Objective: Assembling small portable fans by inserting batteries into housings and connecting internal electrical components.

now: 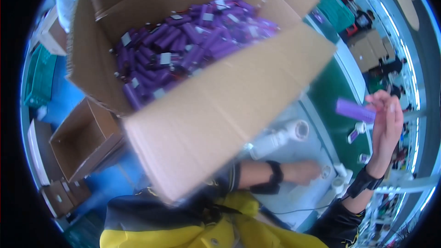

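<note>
My right hand (388, 117) is raised at the right, its fingers pinching one end of a purple battery pack (354, 110). The pack points left over a green surface. Lower down, my left hand (304, 172) is curled at a white plastic housing (325, 171) whose round open end shows beside the fingers; blur hides the exact grip. A large cardboard box (229, 119) stands in front of me, holding many purple battery packs (183, 41) with white labels. One of its flaps hangs toward me, across part of the bench.
Another white housing (298, 130) lies on the grey bench (303, 147). Small white pieces with purple (353, 136) rest on the green belt (333, 87). An open cardboard box (80, 140) is at the left, near a green crate (40, 78). Other people sit far right.
</note>
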A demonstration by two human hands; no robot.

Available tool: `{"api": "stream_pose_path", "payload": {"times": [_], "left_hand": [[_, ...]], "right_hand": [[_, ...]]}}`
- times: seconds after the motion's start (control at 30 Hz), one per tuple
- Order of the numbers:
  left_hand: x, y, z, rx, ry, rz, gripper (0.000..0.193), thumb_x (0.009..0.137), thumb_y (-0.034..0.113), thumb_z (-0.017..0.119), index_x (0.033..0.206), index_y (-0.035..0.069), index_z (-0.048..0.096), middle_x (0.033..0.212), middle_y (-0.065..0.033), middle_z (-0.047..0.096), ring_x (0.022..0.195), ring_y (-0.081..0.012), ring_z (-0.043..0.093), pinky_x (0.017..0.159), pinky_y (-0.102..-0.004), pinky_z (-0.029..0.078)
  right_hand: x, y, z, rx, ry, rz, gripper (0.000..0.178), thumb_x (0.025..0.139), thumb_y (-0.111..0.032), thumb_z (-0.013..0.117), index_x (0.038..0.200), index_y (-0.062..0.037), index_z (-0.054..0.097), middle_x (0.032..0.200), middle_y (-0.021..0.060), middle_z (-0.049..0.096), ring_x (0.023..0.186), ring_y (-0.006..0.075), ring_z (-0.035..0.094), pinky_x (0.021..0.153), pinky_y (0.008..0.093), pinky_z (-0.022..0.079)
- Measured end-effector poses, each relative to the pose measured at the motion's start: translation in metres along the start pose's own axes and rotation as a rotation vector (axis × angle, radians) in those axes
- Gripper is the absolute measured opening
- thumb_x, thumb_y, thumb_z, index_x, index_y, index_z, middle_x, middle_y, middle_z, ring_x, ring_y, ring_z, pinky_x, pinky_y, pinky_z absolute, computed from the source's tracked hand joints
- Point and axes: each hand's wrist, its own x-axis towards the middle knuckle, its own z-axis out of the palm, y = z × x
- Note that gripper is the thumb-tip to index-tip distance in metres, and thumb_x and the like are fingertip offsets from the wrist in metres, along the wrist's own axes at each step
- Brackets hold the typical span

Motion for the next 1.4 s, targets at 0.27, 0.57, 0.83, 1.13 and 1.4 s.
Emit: {"api": "stream_pose_path", "payload": {"times": [0.27, 0.57, 0.83, 1.13, 1.4], "left_hand": [[-0.017, 0.016, -0.042, -0.015, -0.001, -0.07, 0.024, 0.072, -0.004, 0.07, 0.093, 0.005, 0.064, 0.099, -0.0154, 0.057, 0.089, -0.0341, 0.061, 0.078, -0.0396, 0.052], [-0.024, 0.029, -0.069, -0.166, 0.041, -0.293, 0.031, 0.078, -0.001, 0.073, 0.108, 0.004, 0.065, 0.102, -0.0063, 0.062, 0.09, -0.0142, 0.061, 0.077, -0.0293, 0.052], [-0.027, 0.049, -0.088, -0.292, -0.077, -0.538, 0.027, 0.084, -0.005, 0.068, 0.11, 0.001, 0.061, 0.1, -0.0039, 0.065, 0.088, -0.0089, 0.061, 0.078, -0.0249, 0.052], [-0.026, 0.056, -0.09, -0.478, 0.062, -0.597, 0.022, 0.085, -0.007, 0.067, 0.104, 0.001, 0.06, 0.101, -0.0046, 0.065, 0.09, -0.0091, 0.062, 0.079, -0.0241, 0.052], [-0.023, 0.061, -0.096, -0.431, 0.003, -0.629, 0.02, 0.083, -0.009, 0.069, 0.1, -0.001, 0.062, 0.101, -0.0045, 0.065, 0.09, -0.0095, 0.063, 0.08, -0.0243, 0.053]], "right_hand": [[-0.171, 0.073, -0.053, 0.305, 0.185, 0.477, 0.014, 0.101, -0.018, 0.05, 0.094, -0.0061, 0.054, 0.062, -0.0009, 0.051, 0.054, 0.0096, 0.047, 0.052, 0.0248, 0.037], [-0.24, 0.115, -0.011, -0.47, 0.325, 0.387, 0.018, 0.084, -0.004, 0.071, 0.084, -0.0013, 0.053, 0.063, 0.0041, 0.051, 0.051, 0.0111, 0.049, 0.047, 0.0284, 0.039], [-0.243, 0.124, -0.008, -0.446, 0.327, 0.263, 0.025, 0.077, -0.005, 0.078, 0.088, -0.003, 0.056, 0.081, 0.0101, 0.059, 0.061, 0.0232, 0.061, 0.054, 0.0322, 0.049], [-0.235, 0.116, -0.006, -0.409, 0.285, 0.313, 0.027, 0.074, -0.008, 0.082, 0.087, -0.0041, 0.059, 0.08, 0.0085, 0.058, 0.065, 0.0227, 0.063, 0.055, 0.0317, 0.051], [-0.237, 0.117, -0.002, -0.411, 0.188, 0.124, 0.021, 0.069, -0.001, 0.08, 0.086, -0.0044, 0.068, 0.079, 0.0067, 0.058, 0.066, 0.0231, 0.059, 0.055, 0.0328, 0.049]]}}
